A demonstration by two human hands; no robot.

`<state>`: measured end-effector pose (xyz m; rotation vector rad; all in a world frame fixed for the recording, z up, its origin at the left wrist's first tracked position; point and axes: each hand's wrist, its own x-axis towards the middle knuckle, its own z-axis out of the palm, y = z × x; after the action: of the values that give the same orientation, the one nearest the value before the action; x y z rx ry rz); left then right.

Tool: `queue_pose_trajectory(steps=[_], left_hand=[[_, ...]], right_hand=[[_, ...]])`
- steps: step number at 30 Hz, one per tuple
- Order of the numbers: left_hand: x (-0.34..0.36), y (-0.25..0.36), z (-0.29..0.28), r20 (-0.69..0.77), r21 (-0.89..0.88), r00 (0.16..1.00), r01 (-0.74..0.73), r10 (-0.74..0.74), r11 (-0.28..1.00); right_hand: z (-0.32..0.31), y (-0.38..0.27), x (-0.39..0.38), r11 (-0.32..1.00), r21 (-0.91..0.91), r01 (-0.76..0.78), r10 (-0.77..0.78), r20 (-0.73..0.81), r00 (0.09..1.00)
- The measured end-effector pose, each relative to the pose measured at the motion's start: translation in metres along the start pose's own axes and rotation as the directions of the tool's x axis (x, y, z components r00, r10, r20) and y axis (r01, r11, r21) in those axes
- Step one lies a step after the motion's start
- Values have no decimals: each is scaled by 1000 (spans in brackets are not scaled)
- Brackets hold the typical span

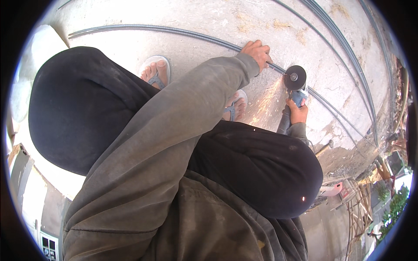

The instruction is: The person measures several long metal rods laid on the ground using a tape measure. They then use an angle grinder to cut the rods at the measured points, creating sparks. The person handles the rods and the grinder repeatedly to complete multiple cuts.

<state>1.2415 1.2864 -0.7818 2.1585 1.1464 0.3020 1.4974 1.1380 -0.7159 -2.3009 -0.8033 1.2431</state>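
Note:
My left hand [257, 53] is closed over a small bundle of long steel bars [174, 29] lying across the ground. In my right hand [298, 113] is an angle grinder [298, 96], blue-grey with a dark cutting disc [301, 71]. The disc meets the bars a short way right of my left hand. Orange sparks [267, 102] spray from there toward the lower left, near my feet. The disc hides the exact point of contact, and my right knee covers part of that forearm.
My sandalled feet [159, 69] stand on the concrete floor [209, 17] close to the sparks. More long bars [344, 43] curve along the right side. Wooden pieces and clutter [357, 200] lie at the lower right. A pale rounded object [45, 39] is at the far left.

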Motion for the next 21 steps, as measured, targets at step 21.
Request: queue_pose_trajectory(steps=[21], left_hand=[[1, 2, -1, 24, 28, 1000, 14, -15, 1000]], right_hand=[[3, -9, -16, 1000, -2, -17, 17, 11, 1000]])
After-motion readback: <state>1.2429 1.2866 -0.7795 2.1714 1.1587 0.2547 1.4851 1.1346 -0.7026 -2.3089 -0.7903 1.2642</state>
